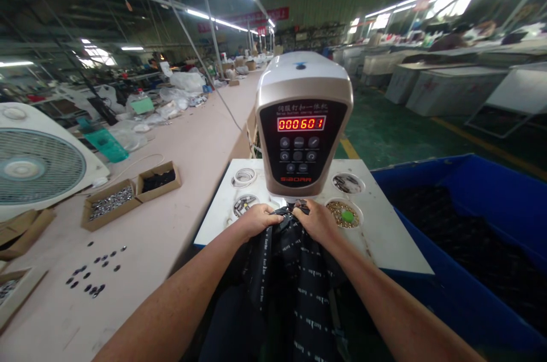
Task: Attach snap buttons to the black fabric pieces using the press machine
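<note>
A black garment with white printed lettering (310,288) hangs down from the front of a button-fastening machine (304,88). My left hand (257,219) pinches its upper edge on the left, thumb pointing inward. On the right, my right hand (315,220) grips the same edge close under the machine head. Between the two hands the cloth lies bunched at the machine's working point, which the fingers and fabric partly hide. A red display on the machine reads 000601.
Round wells in the white machine table (384,236) hold small metal parts, one with a green piece (347,216). To the left, the long table (188,179) bears scattered buttons, small cardboard boxes (158,181) and a fan (40,162). A blue bin (431,171) with dark cloth stands right.
</note>
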`<action>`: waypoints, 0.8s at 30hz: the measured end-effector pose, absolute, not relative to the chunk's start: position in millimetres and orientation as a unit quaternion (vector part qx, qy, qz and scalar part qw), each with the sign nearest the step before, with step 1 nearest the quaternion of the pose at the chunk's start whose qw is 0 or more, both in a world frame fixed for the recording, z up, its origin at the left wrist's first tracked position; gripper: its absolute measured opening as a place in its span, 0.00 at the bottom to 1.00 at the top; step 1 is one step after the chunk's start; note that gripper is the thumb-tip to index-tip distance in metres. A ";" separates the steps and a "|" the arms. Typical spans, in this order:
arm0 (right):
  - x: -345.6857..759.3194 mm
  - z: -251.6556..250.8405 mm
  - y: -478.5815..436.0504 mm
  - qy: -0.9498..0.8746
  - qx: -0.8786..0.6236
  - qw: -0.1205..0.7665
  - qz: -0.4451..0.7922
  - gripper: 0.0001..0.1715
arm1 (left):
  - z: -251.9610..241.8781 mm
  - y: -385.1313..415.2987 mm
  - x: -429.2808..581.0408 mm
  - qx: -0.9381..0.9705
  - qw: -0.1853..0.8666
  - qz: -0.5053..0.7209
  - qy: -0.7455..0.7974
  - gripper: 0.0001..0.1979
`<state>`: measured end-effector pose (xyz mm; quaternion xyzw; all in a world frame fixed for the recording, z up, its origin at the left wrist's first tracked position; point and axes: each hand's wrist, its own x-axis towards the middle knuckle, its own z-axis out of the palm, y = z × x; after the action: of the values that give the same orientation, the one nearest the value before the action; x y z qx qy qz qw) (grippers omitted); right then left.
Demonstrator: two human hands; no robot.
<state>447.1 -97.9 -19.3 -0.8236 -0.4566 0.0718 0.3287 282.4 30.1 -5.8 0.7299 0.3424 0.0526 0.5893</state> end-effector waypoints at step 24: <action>449.0 -1.5 -116.1 -0.436 -0.774 0.442 0.126 0.08 | 12.9 -2.0 266.2 0.798 0.439 0.204 0.360 0.18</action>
<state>449.0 -116.1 -1.5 -0.7737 -0.4360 0.1263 0.4420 266.2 -2.0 12.9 0.7980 0.3597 0.2036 0.4386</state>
